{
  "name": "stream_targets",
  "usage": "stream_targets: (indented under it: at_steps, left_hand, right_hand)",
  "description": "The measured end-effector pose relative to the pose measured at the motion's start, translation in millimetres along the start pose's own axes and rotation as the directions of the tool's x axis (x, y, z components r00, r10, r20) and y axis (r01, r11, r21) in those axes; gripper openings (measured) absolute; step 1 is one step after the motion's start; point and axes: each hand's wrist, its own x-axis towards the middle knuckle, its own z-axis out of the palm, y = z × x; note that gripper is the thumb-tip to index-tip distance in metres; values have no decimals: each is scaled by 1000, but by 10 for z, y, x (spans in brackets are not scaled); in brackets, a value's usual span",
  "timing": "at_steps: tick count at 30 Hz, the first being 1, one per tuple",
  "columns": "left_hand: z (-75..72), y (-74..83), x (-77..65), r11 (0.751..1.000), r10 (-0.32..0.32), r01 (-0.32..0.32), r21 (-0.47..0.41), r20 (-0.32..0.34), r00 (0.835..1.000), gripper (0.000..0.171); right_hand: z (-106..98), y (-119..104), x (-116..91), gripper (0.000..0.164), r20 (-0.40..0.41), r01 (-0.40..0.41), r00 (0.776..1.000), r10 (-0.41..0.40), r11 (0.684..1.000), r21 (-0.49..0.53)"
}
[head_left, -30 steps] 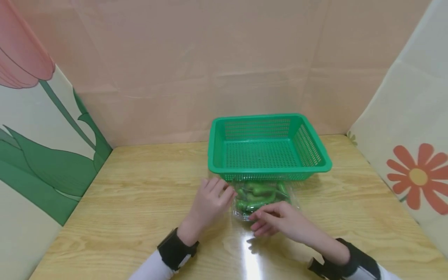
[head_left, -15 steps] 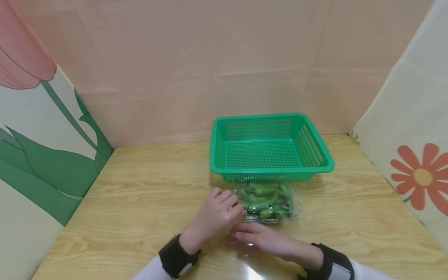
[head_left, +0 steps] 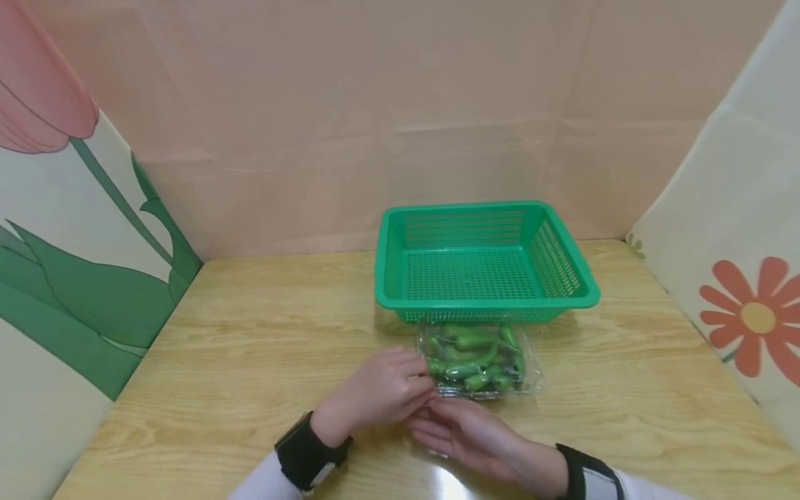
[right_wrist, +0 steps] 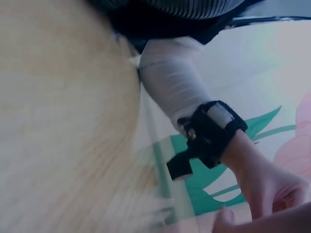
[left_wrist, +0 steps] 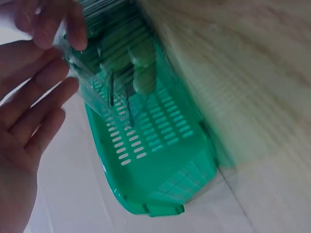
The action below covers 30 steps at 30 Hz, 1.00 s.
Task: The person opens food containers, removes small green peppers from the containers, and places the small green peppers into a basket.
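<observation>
Filling the foreground of your head view, the wood-grain table bears a green plastic basket. At 6 o'clock from it, just beside, sits a clear plastic clamshell, its long axis running 9 to 3 o'clock. Your left hand and right hand meet at its 7 o'clock corner: the clamshell lies toward 2 o'clock from your left, 12 o'clock from your right, and neither hand is clearly nearer. Your left fingers bend, your right ones are straighter; overlapping fingertips mean I cannot tell whether either pinches the plastic. Inside lie green peppers. Your left wrist view reveals your palm and a clear lip by the fingertips, hidden from your head view. Your right wrist view shows a black wristband, but no clamshell.
</observation>
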Motion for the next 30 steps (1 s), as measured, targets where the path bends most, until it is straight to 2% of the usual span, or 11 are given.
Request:
stream_targets:
  at_steps: [5,10,14,18,24,30]
  left_hand:
    - [-36,-22,-13,994,-13,18,-104,46,999,10]
    - [-30,-26,-24,993,-21,26,-113,46,999,10]
    - [-7,-2,-15,1000,2,-2,-1,38,999,8]
    - [18,38,13,994,9,-13,108,37,999,5]
    - [14,60,51,992,-23,21,124,18,1000,3]
    - [17,57,61,994,-14,13,111,4,1000,2]
  right_hand:
    - [-24,-4,-20,53,-115,24,993,-7,989,144]
    - [-50,-3,-5,27,-149,44,989,-11,975,219]
    - [-71,3,4,19,-146,41,989,-4,968,249]
    - [-96,3,5,14,-146,27,989,13,962,271]
    - [-103,-9,10,12,-132,15,991,21,963,270]
    - [-98,-12,-7,14,-132,15,991,19,967,253]
